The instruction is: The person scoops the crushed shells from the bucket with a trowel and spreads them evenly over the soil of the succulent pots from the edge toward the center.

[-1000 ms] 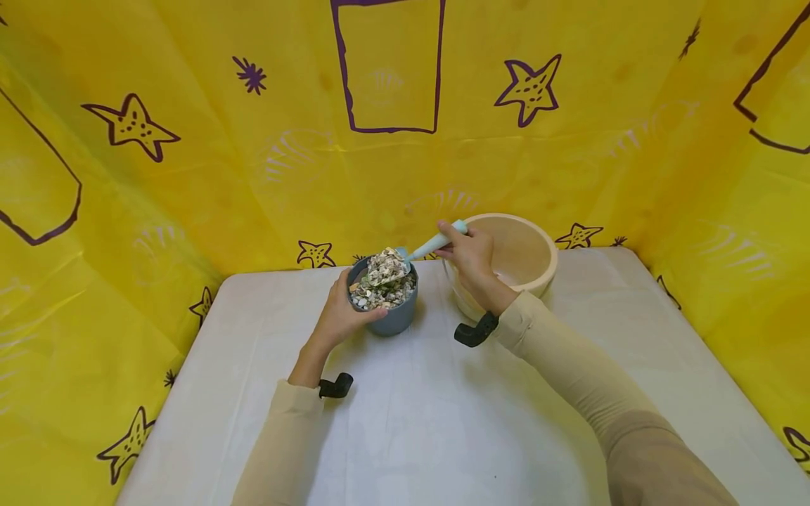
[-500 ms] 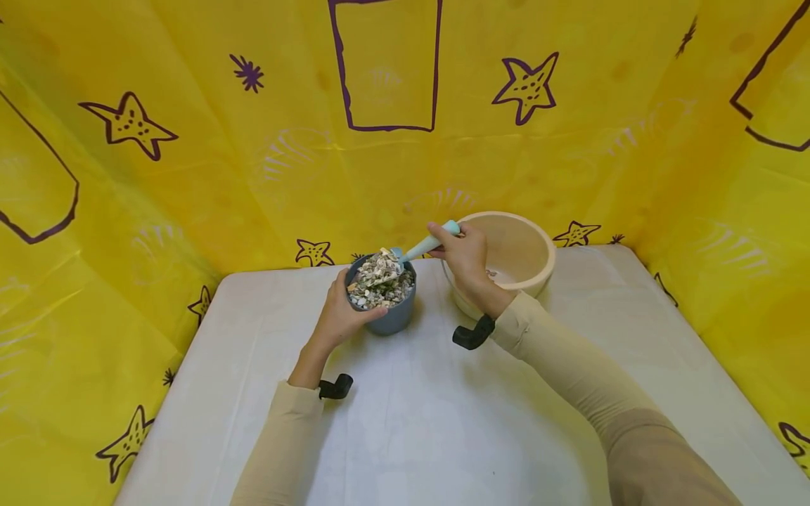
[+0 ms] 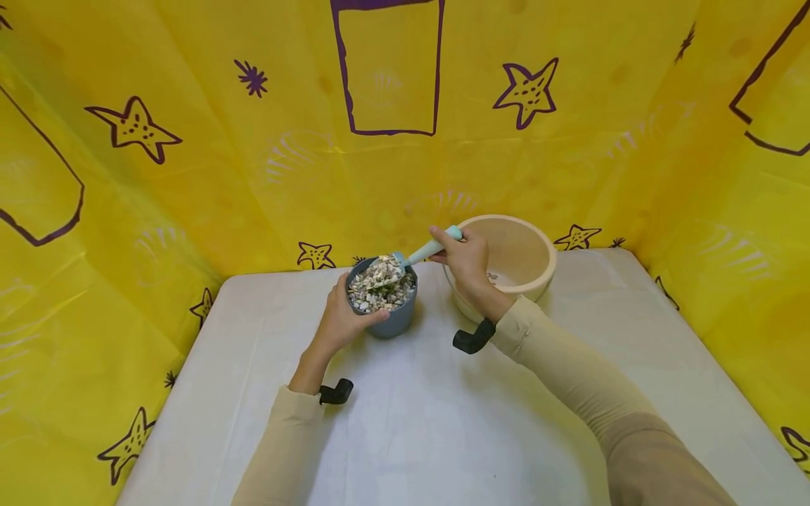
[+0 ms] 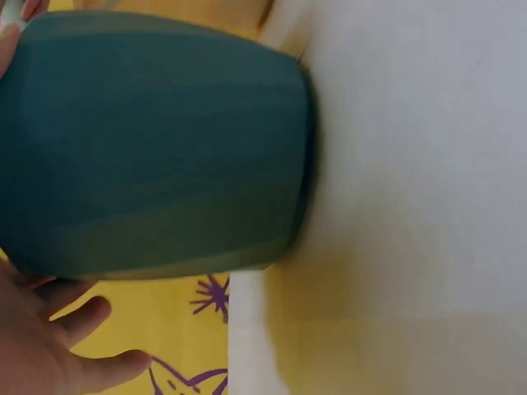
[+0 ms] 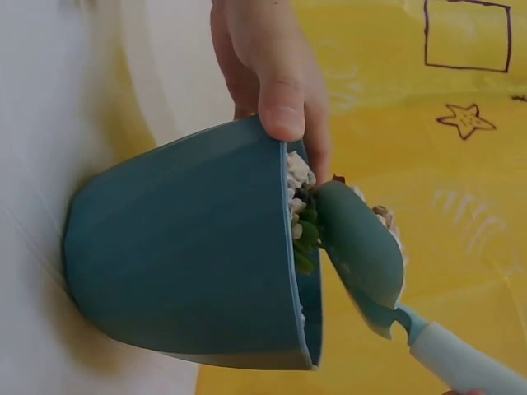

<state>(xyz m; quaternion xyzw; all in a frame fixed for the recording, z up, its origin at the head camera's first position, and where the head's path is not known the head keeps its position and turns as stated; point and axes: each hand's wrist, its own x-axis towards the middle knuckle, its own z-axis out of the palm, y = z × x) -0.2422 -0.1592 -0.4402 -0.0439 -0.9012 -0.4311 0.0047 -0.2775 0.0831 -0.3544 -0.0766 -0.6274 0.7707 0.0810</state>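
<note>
A blue-grey flowerpot full of pale gravel stands on the white table. My left hand holds it from the left, thumb at the near rim. Over the pot's mouth my right hand grips the pale blue handle of a small trowel. Gravel lies on the trowel's blade, which tilts down toward the pot. A green plant peeks out among the stones in the right wrist view. In the left wrist view, the flowerpot hides most of the gravel and trowel.
Behind and beside my right hand stands a large cream pot, a few bits of gravel on its inner floor. Yellow patterned sheeting rises at the back and both sides of the white-covered table.
The trowel has shifted slightly left and lower over the flowerpot, and its gravel heap looks flatter. My left hand has stayed on the flowerpot.
</note>
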